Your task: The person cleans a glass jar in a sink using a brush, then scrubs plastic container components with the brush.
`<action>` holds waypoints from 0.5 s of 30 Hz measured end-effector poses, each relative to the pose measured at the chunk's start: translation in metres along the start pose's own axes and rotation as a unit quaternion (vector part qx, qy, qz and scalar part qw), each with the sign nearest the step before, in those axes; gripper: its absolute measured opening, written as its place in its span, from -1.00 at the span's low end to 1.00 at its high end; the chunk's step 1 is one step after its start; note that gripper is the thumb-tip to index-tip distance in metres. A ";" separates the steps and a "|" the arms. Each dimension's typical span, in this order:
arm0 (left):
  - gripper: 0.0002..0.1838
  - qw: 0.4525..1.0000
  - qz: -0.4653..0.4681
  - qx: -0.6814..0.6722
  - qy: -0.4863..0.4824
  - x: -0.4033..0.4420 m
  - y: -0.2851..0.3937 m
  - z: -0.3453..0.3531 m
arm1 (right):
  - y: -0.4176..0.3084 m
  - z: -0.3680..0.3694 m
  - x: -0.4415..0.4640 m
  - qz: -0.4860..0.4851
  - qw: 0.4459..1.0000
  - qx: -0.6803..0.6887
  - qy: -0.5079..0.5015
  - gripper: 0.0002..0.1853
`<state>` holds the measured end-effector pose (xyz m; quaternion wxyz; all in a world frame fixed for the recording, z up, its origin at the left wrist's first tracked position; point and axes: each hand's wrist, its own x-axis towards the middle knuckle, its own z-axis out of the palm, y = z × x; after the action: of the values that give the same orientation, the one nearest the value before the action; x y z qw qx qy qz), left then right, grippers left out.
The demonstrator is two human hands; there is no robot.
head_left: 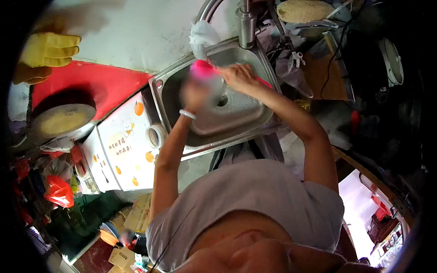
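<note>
Over a steel sink [227, 119], my right hand [237, 77] is closed around a pink-handled brush [264, 82], whose handle sticks out to the right below the wrist. The bright pink end of the brush lies under the tap outlet [198, 45], which has a white cover. My left hand [195, 94] is at the left side of the basin, just below the pink end, with a white band on its wrist. It is blurred, and its fingers and anything in them cannot be made out.
A white cabinet with orange prints [125, 141] adjoins the sink on the left, with a roll of tape [156, 135] by the basin edge. Farther left are a round pan [63, 120] and yellow gloves [49, 49]. A metal dispenser [246, 27] stands behind the sink.
</note>
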<state>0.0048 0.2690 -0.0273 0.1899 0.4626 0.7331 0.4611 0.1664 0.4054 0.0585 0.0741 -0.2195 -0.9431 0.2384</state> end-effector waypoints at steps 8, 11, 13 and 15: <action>-0.59 0.989 -0.048 -0.140 0.002 -0.014 -0.020 -0.001 | 0.026 0.003 -0.052 0.169 0.982 0.072 -0.036 -0.71; -0.60 0.985 -0.067 -0.150 -0.060 -0.015 -0.018 0.003 | 0.026 0.015 -0.019 0.130 0.987 0.088 0.017 -0.72; -0.60 0.974 -0.090 -0.198 -0.063 -0.015 -0.018 0.011 | 0.032 0.015 0.005 0.062 0.989 0.095 0.096 -0.73; -0.63 0.919 -0.209 -0.328 -0.059 -0.013 0.024 0.010 | 0.031 0.007 0.014 0.104 0.988 0.113 0.000 -0.72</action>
<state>0.0302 0.2662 -0.0138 0.4658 0.2369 0.6080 0.5977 0.1639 0.4338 0.0380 0.0728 -0.3065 -0.8823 0.3498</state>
